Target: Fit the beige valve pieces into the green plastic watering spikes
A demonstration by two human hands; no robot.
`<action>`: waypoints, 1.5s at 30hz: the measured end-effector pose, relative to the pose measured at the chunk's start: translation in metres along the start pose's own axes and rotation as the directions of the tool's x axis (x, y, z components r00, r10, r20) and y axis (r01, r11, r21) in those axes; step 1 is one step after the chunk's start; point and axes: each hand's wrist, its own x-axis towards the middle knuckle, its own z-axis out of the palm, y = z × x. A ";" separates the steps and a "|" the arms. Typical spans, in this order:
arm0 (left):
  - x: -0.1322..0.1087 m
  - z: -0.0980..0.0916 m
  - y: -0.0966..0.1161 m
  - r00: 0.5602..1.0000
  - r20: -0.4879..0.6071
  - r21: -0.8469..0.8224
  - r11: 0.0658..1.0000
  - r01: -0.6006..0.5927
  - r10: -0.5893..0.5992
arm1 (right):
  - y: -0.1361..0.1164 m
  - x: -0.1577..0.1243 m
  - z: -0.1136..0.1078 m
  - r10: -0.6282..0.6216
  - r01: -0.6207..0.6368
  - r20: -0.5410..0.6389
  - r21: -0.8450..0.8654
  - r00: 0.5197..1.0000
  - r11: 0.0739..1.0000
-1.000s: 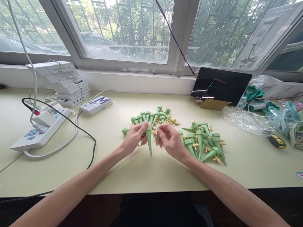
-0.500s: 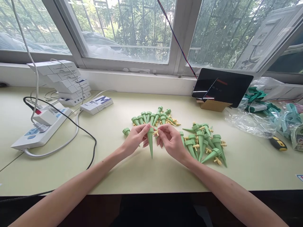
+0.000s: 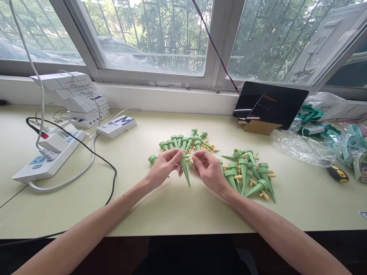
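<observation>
Green spike point(image 3: 185, 170), one; work apparently midway.
Held above the bench point(image 3: 172, 214) in my left hand point(image 3: 164, 165); my right hand point(image 3: 210, 169) pinches a yellow fitting point(image 3: 189, 159), joined or not I cannot tell. Far cluster point(image 3: 190, 142), right cluster point(image 3: 243, 170): which is finished, unclear.

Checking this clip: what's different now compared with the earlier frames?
The green spike in the left hand has tilted, its tip swinging to the right. Nothing was let go or newly taken: the right hand still pinches the small yellow piece. The pile of spikes at right looks unchanged.
</observation>
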 end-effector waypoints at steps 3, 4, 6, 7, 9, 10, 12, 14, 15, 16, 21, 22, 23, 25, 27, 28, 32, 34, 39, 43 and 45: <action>0.000 -0.001 -0.001 1.000 0.008 -0.006 1.000 -0.003 0.003 | -0.001 0.001 -0.002 -0.007 0.007 -0.003 -0.021 1.000 1.000; 0.000 -0.001 -0.001 1.000 0.012 -0.010 1.000 -0.005 0.005 | -0.001 0.001 -0.003 -0.009 0.009 -0.004 -0.023 1.000 1.000; 0.000 -0.002 -0.001 1.000 0.021 -0.010 1.000 -0.008 0.008 | -0.001 0.002 -0.004 -0.015 0.015 -0.004 -0.028 1.000 1.000; 0.000 -0.002 -0.001 1.000 0.024 -0.004 1.000 -0.008 0.008 | -0.002 0.003 -0.004 -0.020 0.020 -0.001 -0.033 1.000 0.999; 0.000 -0.001 0.000 1.000 0.027 0.018 1.000 -0.008 0.008 | -0.002 0.003 -0.005 -0.031 0.032 0.008 -0.053 0.999 0.998; 0.000 -0.001 0.000 1.000 0.026 0.028 1.000 -0.007 0.006 | -0.002 0.003 -0.005 -0.037 0.038 0.013 -0.066 0.999 0.997; 0.000 -0.001 0.001 1.000 0.023 0.039 0.999 -0.004 0.003 | -0.002 0.004 -0.006 -0.046 0.048 0.020 -0.092 0.999 0.995; 0.000 -0.001 0.001 1.000 0.023 0.041 0.999 -0.003 0.002 | -0.002 0.004 -0.006 -0.052 0.054 0.030 -0.103 0.998 0.993; 0.000 -0.001 0.000 1.000 0.024 0.043 0.999 -0.004 0.003 | -0.001 0.004 -0.006 -0.054 0.057 0.037 -0.104 0.998 0.993; 0.000 -0.001 0.000 1.000 0.025 0.044 0.999 -0.005 0.004 | -0.001 0.004 -0.006 -0.056 0.060 0.044 -0.101 0.997 0.993; 0.001 -0.002 -0.003 1.000 0.015 0.055 0.998 -0.007 0.006 | 0.001 0.004 -0.006 -0.060 0.065 0.058 -0.094 0.997 0.993; 0.001 -0.002 -0.003 1.000 0.013 0.057 0.998 -0.007 0.006 | 0.001 0.004 -0.006 -0.060 0.066 0.058 -0.096 0.997 0.993; 0.001 -0.002 -0.004 1.000 0.012 0.058 0.998 -0.006 0.005 | 0.001 0.004 -0.006 -0.063 0.068 0.059 -0.099 0.996 0.993; 0.001 -0.003 -0.006 1.000 0.009 0.061 0.998 -0.003 0.002 | 0.002 0.004 -0.006 -0.072 0.078 0.061 -0.109 0.996 0.991; 0.000 -0.004 -0.008 1.000 -0.001 0.064 0.998 0.000 0.000 | 0.002 0.004 -0.006 -0.082 0.090 0.067 -0.126 0.994 0.988; 0.000 -0.004 -0.008 1.000 -0.011 0.066 0.998 0.002 -0.001 | 0.003 0.004 -0.006 -0.086 0.095 0.070 -0.138 0.994 0.986; -0.002 -0.004 -0.007 0.999 -0.036 0.113 0.993 -0.013 0.017 | 0.004 0.005 -0.007 -0.106 0.119 0.083 -0.183 0.991 0.976; -0.003 -0.003 -0.004 0.998 -0.038 0.158 0.987 -0.034 0.040 | 0.005 0.006 -0.008 -0.112 0.128 0.089 -0.194 0.990 0.973; -0.005 0.001 0.004 0.996 -0.029 0.243 0.967 -0.077 0.086 | 0.005 0.008 -0.010 -0.118 0.134 0.091 -0.198 0.989 0.971; -0.005 0.000 0.004 0.993 -0.023 0.290 0.951 -0.106 0.117 | 0.005 0.008 -0.012 -0.096 0.110 0.085 -0.184 0.992 0.977; -0.004 0.000 0.003 0.991 -0.017 0.312 0.942 -0.119 0.131 | 0.005 0.008 -0.013 -0.085 0.100 0.090 -0.183 0.992 0.978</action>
